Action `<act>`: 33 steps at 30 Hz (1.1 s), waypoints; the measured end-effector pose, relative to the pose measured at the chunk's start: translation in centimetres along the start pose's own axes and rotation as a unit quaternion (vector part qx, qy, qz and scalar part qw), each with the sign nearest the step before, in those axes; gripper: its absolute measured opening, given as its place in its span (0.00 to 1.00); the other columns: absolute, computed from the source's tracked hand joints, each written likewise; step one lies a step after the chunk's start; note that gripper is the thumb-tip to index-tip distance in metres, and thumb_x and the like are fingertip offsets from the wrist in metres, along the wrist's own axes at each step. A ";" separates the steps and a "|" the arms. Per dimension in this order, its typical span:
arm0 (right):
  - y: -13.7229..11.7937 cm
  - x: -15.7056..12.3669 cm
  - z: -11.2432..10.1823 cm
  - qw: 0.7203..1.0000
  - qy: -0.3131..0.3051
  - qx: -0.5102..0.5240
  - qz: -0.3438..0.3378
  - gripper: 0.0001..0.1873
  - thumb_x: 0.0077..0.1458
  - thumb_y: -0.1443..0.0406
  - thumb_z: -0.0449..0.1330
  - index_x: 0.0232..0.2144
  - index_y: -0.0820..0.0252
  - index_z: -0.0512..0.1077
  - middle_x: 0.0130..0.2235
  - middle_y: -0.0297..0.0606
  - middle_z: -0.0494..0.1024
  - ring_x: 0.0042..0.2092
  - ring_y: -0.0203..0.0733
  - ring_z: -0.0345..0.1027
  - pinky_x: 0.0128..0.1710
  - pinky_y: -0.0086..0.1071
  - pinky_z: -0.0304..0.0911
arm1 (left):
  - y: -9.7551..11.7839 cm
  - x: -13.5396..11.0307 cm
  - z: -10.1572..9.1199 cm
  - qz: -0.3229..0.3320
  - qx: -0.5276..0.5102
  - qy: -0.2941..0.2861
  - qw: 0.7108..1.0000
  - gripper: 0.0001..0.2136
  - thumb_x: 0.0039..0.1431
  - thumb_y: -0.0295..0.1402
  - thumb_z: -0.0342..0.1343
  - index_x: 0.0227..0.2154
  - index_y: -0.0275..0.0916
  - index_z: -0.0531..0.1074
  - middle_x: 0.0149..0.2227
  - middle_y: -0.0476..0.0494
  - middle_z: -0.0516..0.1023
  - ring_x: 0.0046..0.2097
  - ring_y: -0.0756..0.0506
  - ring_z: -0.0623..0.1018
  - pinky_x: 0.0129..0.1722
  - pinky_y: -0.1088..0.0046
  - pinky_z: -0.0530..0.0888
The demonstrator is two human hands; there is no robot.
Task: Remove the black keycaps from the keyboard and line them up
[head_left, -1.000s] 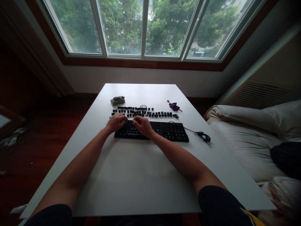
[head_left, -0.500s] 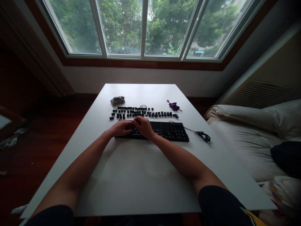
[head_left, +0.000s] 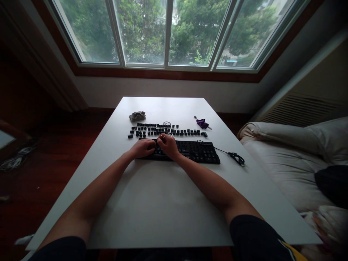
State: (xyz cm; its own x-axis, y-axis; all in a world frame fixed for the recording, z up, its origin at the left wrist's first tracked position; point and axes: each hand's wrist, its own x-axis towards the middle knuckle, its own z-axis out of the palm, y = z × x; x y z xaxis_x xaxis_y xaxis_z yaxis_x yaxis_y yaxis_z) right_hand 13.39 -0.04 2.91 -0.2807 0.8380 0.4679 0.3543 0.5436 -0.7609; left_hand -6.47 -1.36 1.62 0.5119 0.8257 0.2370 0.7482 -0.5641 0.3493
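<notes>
A black keyboard [head_left: 201, 152] lies across the white table in front of me. Over its left end rests my left hand [head_left: 143, 148], its fingers curled down and its thumb tucked in beside them; anything under the fingertips is hidden. Just to the right, my right hand [head_left: 168, 146] is held over the keys with its fingers bent into a pinch. Whatever sits between those fingers is too small to make out. Behind the keyboard, loose black keycaps [head_left: 187, 133] stand in uneven rows, and a thin wire loop [head_left: 166, 123] lies among the farthest ones.
A crumpled grey cloth [head_left: 137, 116] lies at the table's back left. At the back right is a purple cloth [head_left: 202, 123] with a thin stick-like brush under it. The keyboard's bundled cable [head_left: 236, 158] lies to the right. A light-coloured sofa [head_left: 282, 163] stands beside the table [head_left: 163, 203].
My right hand has drawn slightly away from my left, so a small gap shows between the fingertips. Its fingers are curled in more. Keyboard and keycaps look the same.
</notes>
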 end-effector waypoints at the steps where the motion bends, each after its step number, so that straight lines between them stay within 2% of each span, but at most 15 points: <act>1: 0.1 0.0 0.1 1.000 0.005 0.003 0.002 0.11 0.58 0.61 0.55 0.25 0.57 0.67 0.22 0.30 0.65 0.26 0.36 0.58 0.29 0.30 0.53 | 0.1 0.0 0.1 0.001 0.005 0.001 1.000 0.07 0.56 0.36 0.57 0.37 0.43 0.74 0.34 0.46 0.79 0.35 0.44 0.76 0.35 0.69 0.68; 5: 0.5 -0.2 0.3 0.999 0.024 0.016 0.014 0.12 0.59 0.60 0.53 0.25 0.57 0.66 0.22 0.30 0.66 0.26 0.37 0.60 0.30 0.30 0.55 | 0.8 0.0 0.0 0.004 0.018 0.000 1.000 0.06 0.57 0.35 0.56 0.37 0.43 0.74 0.35 0.45 0.79 0.35 0.44 0.76 0.35 0.69 0.67; 9: 1.1 -0.2 0.5 0.996 0.041 0.047 0.061 0.12 0.59 0.59 0.52 0.25 0.56 0.65 0.22 0.31 0.67 0.26 0.38 0.64 0.28 0.29 0.58 | 1.3 -0.1 -0.2 -0.001 0.017 -0.006 1.000 0.07 0.57 0.36 0.56 0.38 0.43 0.74 0.33 0.46 0.78 0.35 0.44 0.75 0.34 0.69 0.66; 14: 2.1 0.1 0.7 0.987 0.049 0.103 0.116 0.12 0.58 0.57 0.53 0.26 0.56 0.66 0.22 0.30 0.68 0.23 0.37 0.66 0.24 0.29 0.58 | 1.0 -0.1 -0.1 -0.001 -0.013 -0.004 1.000 0.08 0.58 0.36 0.56 0.40 0.44 0.75 0.34 0.47 0.79 0.35 0.44 0.76 0.35 0.70 0.68; 18: 2.6 0.5 0.7 0.972 0.059 0.162 0.159 0.12 0.58 0.55 0.53 0.28 0.56 0.66 0.25 0.31 0.70 0.22 0.37 0.68 0.20 0.29 0.59 | 0.7 0.0 -0.1 -0.025 -0.050 0.002 0.998 0.08 0.60 0.37 0.55 0.40 0.43 0.75 0.33 0.48 0.78 0.32 0.46 0.75 0.33 0.71 0.67; 26: 2.9 0.7 0.9 0.966 0.047 0.209 0.141 0.19 0.59 0.46 0.54 0.33 0.56 0.65 0.31 0.33 0.74 0.23 0.36 0.70 0.20 0.29 0.60 | 0.1 0.2 0.0 -0.057 -0.099 0.030 0.993 0.10 0.59 0.36 0.55 0.42 0.43 0.75 0.32 0.50 0.78 0.31 0.48 0.73 0.33 0.72 0.68; 29: 3.0 0.7 1.0 0.966 0.038 0.219 0.132 0.20 0.59 0.46 0.55 0.34 0.55 0.66 0.32 0.33 0.75 0.24 0.37 0.71 0.21 0.29 0.62 | -0.2 0.2 0.2 -0.064 -0.144 0.038 0.987 0.11 0.58 0.36 0.56 0.43 0.42 0.75 0.33 0.49 0.79 0.31 0.49 0.73 0.33 0.72 0.69; 33: 3.3 0.9 1.0 0.958 0.044 0.240 0.150 0.21 0.57 0.44 0.56 0.35 0.55 0.66 0.31 0.32 0.74 0.24 0.37 0.71 0.22 0.29 0.65 | -0.3 0.2 0.2 -0.063 -0.227 0.048 0.971 0.16 0.58 0.36 0.58 0.49 0.42 0.72 0.38 0.47 0.80 0.32 0.49 0.74 0.34 0.73 0.70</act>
State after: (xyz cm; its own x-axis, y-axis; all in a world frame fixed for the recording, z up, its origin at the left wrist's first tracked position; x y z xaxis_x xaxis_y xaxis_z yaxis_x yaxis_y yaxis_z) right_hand 13.37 2.44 0.41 -0.1472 0.9654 0.2154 -0.0501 0.2102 -0.9764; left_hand -6.47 -1.01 1.36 0.3707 0.8966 0.2424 0.5285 -0.4182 0.7387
